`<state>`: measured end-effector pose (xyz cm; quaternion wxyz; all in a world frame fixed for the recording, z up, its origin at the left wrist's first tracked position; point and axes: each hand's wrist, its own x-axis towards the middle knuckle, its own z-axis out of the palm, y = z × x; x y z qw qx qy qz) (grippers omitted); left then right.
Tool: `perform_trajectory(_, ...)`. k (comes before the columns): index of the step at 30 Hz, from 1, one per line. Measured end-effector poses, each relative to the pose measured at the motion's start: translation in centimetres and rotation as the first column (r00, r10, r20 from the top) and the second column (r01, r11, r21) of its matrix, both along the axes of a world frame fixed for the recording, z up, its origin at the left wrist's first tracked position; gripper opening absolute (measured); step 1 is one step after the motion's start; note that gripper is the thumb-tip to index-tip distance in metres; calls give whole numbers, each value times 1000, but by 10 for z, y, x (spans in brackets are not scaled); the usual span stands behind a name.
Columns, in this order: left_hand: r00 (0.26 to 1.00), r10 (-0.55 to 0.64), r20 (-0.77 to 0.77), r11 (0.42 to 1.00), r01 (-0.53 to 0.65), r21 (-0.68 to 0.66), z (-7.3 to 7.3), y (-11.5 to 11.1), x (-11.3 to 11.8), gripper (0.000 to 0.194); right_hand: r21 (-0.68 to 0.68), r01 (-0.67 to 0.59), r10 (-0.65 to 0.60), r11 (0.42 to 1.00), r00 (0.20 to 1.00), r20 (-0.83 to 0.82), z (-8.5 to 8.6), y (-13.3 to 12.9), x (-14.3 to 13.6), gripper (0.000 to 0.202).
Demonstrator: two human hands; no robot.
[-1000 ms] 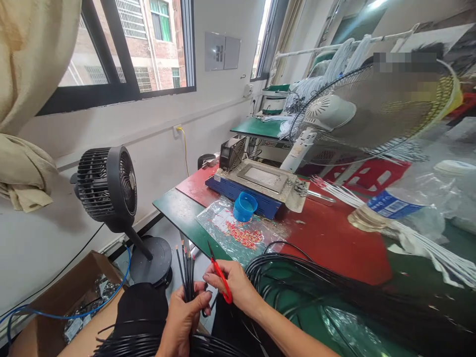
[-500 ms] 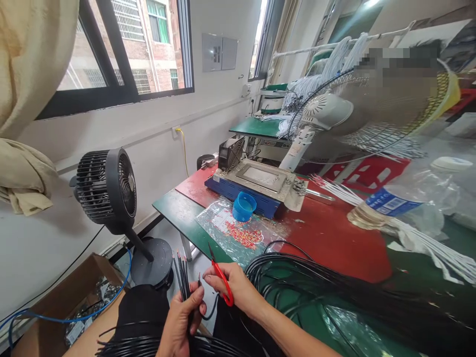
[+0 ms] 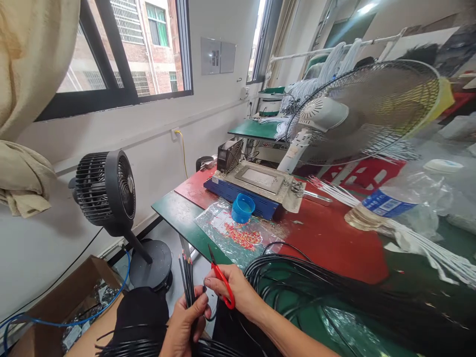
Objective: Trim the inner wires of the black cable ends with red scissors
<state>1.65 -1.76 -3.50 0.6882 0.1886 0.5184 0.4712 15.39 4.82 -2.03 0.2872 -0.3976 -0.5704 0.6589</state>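
At the bottom centre, the left hand [image 3: 186, 320] clasps black cables [image 3: 189, 282], ends up. Just right of it, the right hand [image 3: 235, 288] holds scissors [image 3: 223, 286], its fingertips [image 3: 208, 282] apparently pinching a cable tip [image 3: 204, 289].

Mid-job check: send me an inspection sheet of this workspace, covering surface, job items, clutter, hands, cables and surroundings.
Surface: green tabletop, partly covered by a red mat.
Job items: bundle of black cables; red-handled scissors.
Clutter: small red and yellow pieces on a clear plastic sheet; blue tub beside them; clear bottle with a blue label.
Hands: left hand grips the bundle; right hand holds the scissors, fingertips close to the left hand's.
Cables: black cable pile and white cables on the table; blue cable across a cardboard box.
Surroundings: dark floor fan, white fan, window.
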Motion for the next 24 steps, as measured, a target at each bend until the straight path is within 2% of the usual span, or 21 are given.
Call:
perform_trajectory(4, 999, -7, 40, 1000, 6, 13, 4, 0, -2, 30, 68, -7, 5, 998, 1000, 19, 3, -1, 0, 33)
perform_trajectory(6, 998, 20, 62, 1000, -20, 0, 7, 0, -2, 27, 193, 9, -24, 981, 997, 77, 4, -3, 0, 32)
perform_trajectory(7, 997, 38, 70, 999, -37, -11, 7, 0, -2, 26, 294, 10, -46, 956, 992, 114, 4, -4, 0, 30)
perform_trajectory(8, 996, 57, 74, 998, -56, -20, 8, 1, -2, 26, 417, -7, -62, 909, 987, 152, 4, -6, -1, 30)
perform_trajectory(10, 992, 101, 71, 995, -99, -21, 8, 1, -3, 23, 644, -91, -74, 760, 972, 224, 3, -9, -1, 31)
perform_trajectory(12, 988, 138, 67, 990, -138, -9, 9, 2, -7, 22, 762, -171, -85, 624, 955, 284, 4, -12, -2, 32)
perform_trajectory(13, 985, 155, 69, 988, -155, -7, 10, 2, -10, 21, 786, -187, -110, 589, 945, 307, 5, -12, -2, 29)
perform_trajectory(15, 979, 184, 84, 983, -184, -10, 13, 2, -15, 20, 809, -191, -194, 556, 916, 350, 8, -11, 0, 20)
perform_trajectory(18, 966, 238, 106, 971, -234, -41, 21, 0, -21, 20, 842, -239, -308, 484, 854, 420, 11, -6, 3, 18)
perform_trajectory(21, 956, 271, 115, 962, -264, -73, 30, -1, -22, 23, 862, -309, -388, 401, 795, 466, 8, -2, 6, 9)
perform_trajectory(24, 960, 254, 121, 967, -247, -69, 34, -1, -19, 24, 879, -343, -443, 330, 767, 465, 3, -3, 6, 6)
